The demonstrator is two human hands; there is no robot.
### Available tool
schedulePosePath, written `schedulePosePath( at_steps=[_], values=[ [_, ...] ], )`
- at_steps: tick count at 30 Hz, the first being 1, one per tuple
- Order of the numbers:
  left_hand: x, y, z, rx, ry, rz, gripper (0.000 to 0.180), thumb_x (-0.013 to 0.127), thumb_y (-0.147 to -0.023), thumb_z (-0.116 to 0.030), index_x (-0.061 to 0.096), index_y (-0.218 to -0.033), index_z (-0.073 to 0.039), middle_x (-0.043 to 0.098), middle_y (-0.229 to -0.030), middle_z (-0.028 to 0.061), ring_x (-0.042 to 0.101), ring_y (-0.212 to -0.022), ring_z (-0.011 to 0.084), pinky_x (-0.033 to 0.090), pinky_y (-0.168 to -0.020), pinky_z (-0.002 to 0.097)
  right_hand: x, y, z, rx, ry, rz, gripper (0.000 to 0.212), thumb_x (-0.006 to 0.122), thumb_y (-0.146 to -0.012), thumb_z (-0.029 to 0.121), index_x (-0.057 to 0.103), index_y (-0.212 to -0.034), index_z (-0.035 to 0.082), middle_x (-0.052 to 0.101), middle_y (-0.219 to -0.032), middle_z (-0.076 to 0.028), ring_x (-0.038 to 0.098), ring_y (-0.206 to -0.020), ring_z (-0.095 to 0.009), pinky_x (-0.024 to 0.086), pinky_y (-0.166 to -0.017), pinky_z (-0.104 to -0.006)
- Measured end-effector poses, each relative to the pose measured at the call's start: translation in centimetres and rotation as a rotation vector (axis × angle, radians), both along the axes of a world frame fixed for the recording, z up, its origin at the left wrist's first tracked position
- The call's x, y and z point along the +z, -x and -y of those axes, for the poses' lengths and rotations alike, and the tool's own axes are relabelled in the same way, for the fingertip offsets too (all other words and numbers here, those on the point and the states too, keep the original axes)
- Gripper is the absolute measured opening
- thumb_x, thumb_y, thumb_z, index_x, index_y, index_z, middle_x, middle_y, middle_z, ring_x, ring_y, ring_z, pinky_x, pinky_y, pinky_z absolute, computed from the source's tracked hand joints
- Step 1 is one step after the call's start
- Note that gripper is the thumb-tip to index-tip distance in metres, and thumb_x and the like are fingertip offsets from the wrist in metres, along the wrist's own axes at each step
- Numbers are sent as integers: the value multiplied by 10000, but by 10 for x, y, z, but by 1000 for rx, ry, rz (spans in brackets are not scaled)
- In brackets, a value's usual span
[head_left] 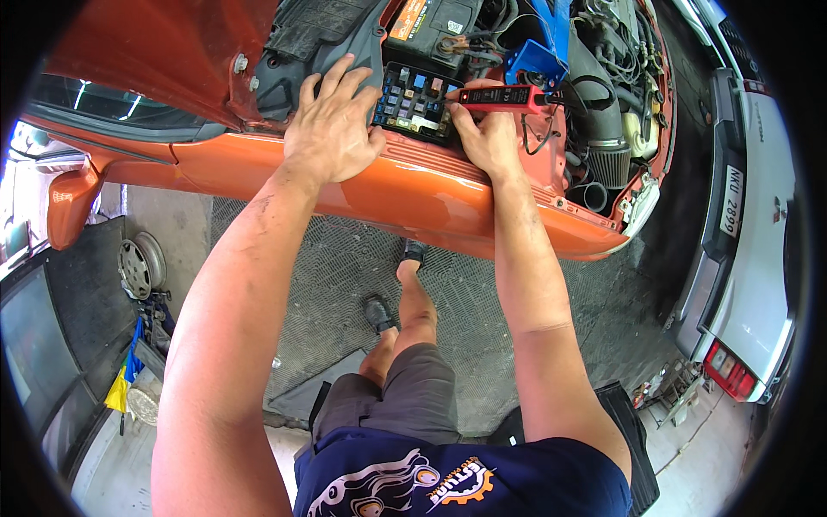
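Observation:
An open fuse box (pixel 413 102), filled with small coloured fuses and relays, sits in the engine bay of an orange car just behind its fender (pixel 405 191). My right hand (pixel 488 142) is closed around a red and black handheld circuit tester (pixel 495 98) at the box's right edge. The tester's tip is hard to make out near the fuses. My left hand (pixel 334 125) lies with fingers spread on the fender edge and dark cowl trim, left of the fuse box. It holds nothing.
Beyond the fuse box stands a battery (pixel 435 26). A blue metal bracket (pixel 536 62), a grey intake pipe (pixel 594 112) and a cone air filter (pixel 610 165) are to the right. The raised hood (pixel 164 60) is at left. A silver vehicle (pixel 749 258) stands at far right.

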State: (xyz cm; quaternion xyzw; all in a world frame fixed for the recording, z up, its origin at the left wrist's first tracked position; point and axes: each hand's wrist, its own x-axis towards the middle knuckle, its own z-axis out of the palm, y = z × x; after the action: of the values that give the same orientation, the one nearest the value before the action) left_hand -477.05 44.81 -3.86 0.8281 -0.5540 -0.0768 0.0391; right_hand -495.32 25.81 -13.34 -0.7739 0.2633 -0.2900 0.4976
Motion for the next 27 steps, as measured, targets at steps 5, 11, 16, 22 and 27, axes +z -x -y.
schedulePosePath(
  at_steps=[5, 11, 16, 22, 27],
  values=[
    [0, -1, -1, -2, 6, -2, 552, 631, -943, -342, 633, -1443, -107, 423, -1680, 78, 197, -1644, 233, 167, -1335, 503, 5, 0, -2, 4, -11, -25, 204, 760, -930, 137, 743, -1086, 6, 621, -1223, -119, 738, -941, -261, 605, -795, -369],
    [1, 0, -1, -1, -9, -1, 549, 648, -942, -335, 622, -1448, -123, 422, -1676, 72, 196, -1644, 234, 171, -1337, 505, 12, -1, -5, -1, -63, -20, 182, 747, -927, 116, 734, -1063, -4, 659, -1171, -112, 743, -936, -245, 606, -781, -366],
    [1, 0, 0, 0, -14, 6, 545, 670, -938, -319, 605, -1451, -145, 414, -1673, 59, 186, -1644, 234, 177, -1338, 508, 8, 0, -2, 3, -41, -33, 183, 751, -915, 118, 726, -1052, 1, 659, -1158, -118, 742, -932, -254, 605, -780, -368],
    [0, -1, -1, -10, 14, -9, 552, 654, -937, -337, 633, -1439, -109, 435, -1668, 82, 208, -1640, 235, 176, -1333, 503, 12, 1, -1, 31, 117, -99, 245, 721, -931, 30, 625, -1154, -4, 718, -1114, -99, 725, -947, -175, 594, -803, -314],
    [3, 0, 0, -10, -6, -2, 560, 662, -936, -347, 626, -1442, -109, 435, -1666, 89, 210, -1639, 248, 180, -1328, 510, 14, 1, -1, 13, 134, -99, 300, 713, -933, -18, 584, -1203, 6, 748, -1119, -97, 720, -962, -131, 585, -822, -285]
  ],
)
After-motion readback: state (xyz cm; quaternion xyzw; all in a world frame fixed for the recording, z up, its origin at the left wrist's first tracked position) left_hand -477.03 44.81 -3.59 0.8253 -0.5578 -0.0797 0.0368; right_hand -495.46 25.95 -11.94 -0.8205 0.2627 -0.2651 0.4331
